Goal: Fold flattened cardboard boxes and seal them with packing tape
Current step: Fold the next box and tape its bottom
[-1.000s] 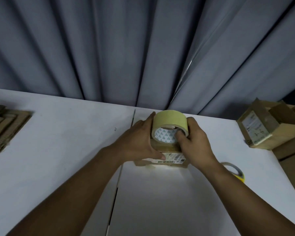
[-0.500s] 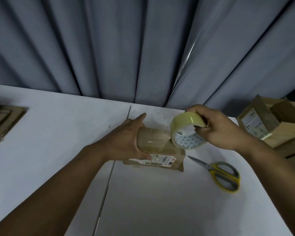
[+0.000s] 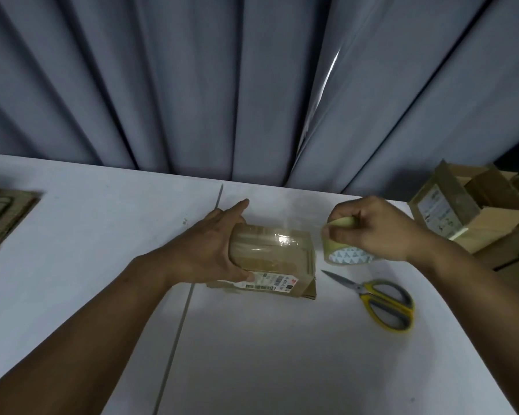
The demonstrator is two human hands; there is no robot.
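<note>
The left hand grips the left end of a small box, thumb curled along its near edge and fingers laid along its far side, the forefinger stretched out past the corner. The box rests on the white table between the two hands, its top shiny with tape already on it and a printed label on the side facing the person. Just to the right of the box, the right hand holds a roll of tape off the table, fingers and thumb closed round its rim. Whether a strip runs from the roll to the box cannot be told. Yellow-handled scissors lie on the table just below the right hand, blades closed. Beyond the right hand sit open boxes. Well to the left of the left hand lies a stack of flat cardboard. A grey curtain hangs behind both hands.
</note>
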